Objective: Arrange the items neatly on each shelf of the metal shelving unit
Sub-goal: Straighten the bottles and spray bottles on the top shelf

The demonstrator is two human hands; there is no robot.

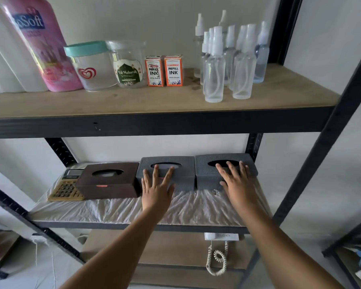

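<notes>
While both arms reach in, hands: left hand (155, 187) lies flat, fingers spread, on the left grey tissue box (167, 172); right hand (236, 180) lies flat on the right grey tissue box (223, 170)
Grip: neither hand clenched, fingers straight, pressing only
Middle shelf (117, 211): plastic-covered; calculator (66, 186), brown tissue box (108, 181), then both grey boxes side by side
Upper shelf (133, 103): pink bottle (40, 42), two jars (111, 65), two refill ink boxes (165, 70), spray bottles (229, 59)

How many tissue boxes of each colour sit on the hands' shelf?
Grey tissue boxes: 2
Brown tissue box: 1
Total: 3
</notes>
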